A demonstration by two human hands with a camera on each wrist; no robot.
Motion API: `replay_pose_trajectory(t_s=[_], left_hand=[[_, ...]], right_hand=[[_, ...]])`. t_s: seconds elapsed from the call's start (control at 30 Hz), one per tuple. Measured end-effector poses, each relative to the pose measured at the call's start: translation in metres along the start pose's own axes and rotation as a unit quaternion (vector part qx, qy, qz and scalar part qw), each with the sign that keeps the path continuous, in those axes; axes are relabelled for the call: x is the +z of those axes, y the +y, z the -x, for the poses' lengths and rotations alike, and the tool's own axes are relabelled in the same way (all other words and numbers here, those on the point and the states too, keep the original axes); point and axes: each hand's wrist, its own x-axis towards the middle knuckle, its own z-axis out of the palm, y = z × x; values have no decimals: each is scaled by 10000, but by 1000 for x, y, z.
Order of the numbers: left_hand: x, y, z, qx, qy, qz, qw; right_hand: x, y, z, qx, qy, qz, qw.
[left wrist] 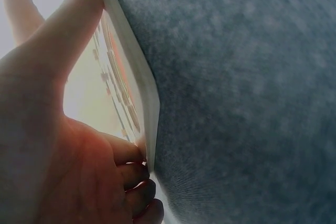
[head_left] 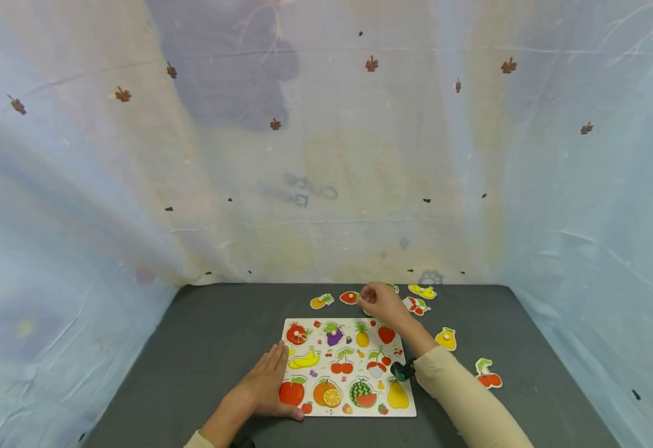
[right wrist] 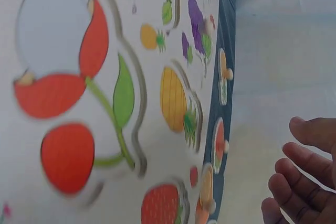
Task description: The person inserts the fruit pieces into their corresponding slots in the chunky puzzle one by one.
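A white fruit puzzle board [head_left: 354, 410] lies flat on the dark table. My left hand [head_left: 265, 379] rests against its left edge, fingers stretched along that side and thumb at the near corner; in the left wrist view the fingertips [left wrist: 139, 174] touch the board's edge. Beyond the far edge, my right hand [head_left: 382, 303] is over loose knobbed pieces, its fingers loosely bent with nothing between them in the right wrist view. Nearest to it are a strawberry piece [head_left: 349, 298] and a partly hidden yellow-orange piece [head_left: 367, 312].
A pineapple piece [head_left: 321, 302] lies behind the board. Further right are a banana piece [head_left: 423, 292], a red-and-white fruit piece [head_left: 416, 305], a pear piece [head_left: 446, 338] and a cherry piece [head_left: 488, 374]. A patterned curtain [head_left: 332, 155] hangs behind the table [head_left: 214, 336].
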Motion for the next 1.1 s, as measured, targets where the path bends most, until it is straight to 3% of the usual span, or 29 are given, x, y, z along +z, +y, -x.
replay_pose_trajectory(t_s=[0.43,0.67,1.1], left_hand=[[2,0,-1,-67,14,66,10000],[1,0,-1,-44,44,34,10000],[-3,3,1,20,37,-3,10000]], right_hand=[[41,-13,-15,-215,258,46,9994],[57,-15,-24,-125,138,-145,9997],[79,-18,-37,-119,121,-18,9999]])
